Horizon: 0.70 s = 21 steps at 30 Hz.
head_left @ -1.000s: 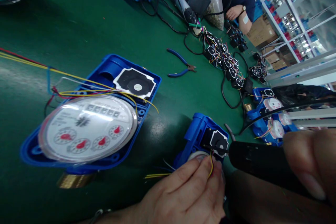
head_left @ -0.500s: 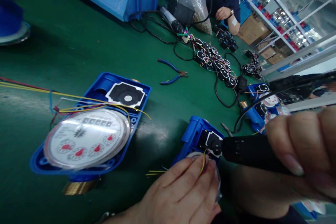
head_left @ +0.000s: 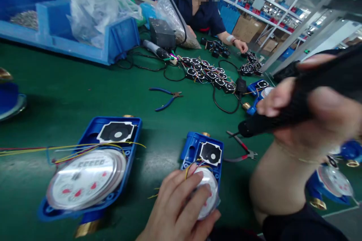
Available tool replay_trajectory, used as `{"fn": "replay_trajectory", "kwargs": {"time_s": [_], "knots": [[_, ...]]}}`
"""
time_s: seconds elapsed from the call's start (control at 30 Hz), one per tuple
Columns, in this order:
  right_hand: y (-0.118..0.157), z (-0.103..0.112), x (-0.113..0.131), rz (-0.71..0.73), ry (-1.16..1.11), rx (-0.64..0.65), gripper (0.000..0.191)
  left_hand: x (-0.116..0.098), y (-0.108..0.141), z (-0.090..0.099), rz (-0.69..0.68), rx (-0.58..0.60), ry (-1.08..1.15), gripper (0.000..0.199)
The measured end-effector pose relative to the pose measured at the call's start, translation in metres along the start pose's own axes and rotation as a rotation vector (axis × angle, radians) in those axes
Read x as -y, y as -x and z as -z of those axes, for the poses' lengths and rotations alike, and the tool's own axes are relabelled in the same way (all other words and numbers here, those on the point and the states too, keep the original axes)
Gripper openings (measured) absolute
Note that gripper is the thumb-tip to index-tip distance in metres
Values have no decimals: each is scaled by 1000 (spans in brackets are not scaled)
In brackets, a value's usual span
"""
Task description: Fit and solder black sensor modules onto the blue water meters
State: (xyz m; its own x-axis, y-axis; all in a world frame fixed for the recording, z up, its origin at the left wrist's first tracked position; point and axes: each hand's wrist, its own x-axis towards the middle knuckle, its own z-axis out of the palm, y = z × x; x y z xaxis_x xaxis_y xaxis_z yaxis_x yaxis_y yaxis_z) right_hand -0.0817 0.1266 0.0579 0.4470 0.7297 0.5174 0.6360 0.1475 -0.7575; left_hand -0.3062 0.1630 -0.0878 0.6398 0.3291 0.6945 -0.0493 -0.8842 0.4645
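Meter under left hand; black driver in right hand, up and to the right.

Big to small: green bench under both hands; 2nd meter left of left hand, untouched. Meter at left hand: long axis runs roughly ahead from the fingers, dial end near. Left hand is nearer, fingers curved over dial; gripping or just resting, can't tell. Right hand closed round driver. Red-handled pliers between the 2 hands. Black module at far end, ahead of left fingertips, uncovered. Driver tip apart from module, to its right; height unclear.
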Motion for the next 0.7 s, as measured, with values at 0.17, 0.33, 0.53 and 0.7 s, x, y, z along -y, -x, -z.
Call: {"fn": "replay_trajectory", "kwargs": {"time_s": [0.17,0.33,0.53,0.7], "knots": [[-19,-56,-68,-62,565,357,54,0,-1,8,107,-67,-39,51],[-8,-106,-115,-97,695,537,46,-7,-42,39,179,170,-272,36],[-4,-101,-121,-76,564,553,36,-20,-117,22,219,772,-573,29],[10,-62,-104,-113,334,347,26,-20,-135,0,222,875,-664,33]]}}
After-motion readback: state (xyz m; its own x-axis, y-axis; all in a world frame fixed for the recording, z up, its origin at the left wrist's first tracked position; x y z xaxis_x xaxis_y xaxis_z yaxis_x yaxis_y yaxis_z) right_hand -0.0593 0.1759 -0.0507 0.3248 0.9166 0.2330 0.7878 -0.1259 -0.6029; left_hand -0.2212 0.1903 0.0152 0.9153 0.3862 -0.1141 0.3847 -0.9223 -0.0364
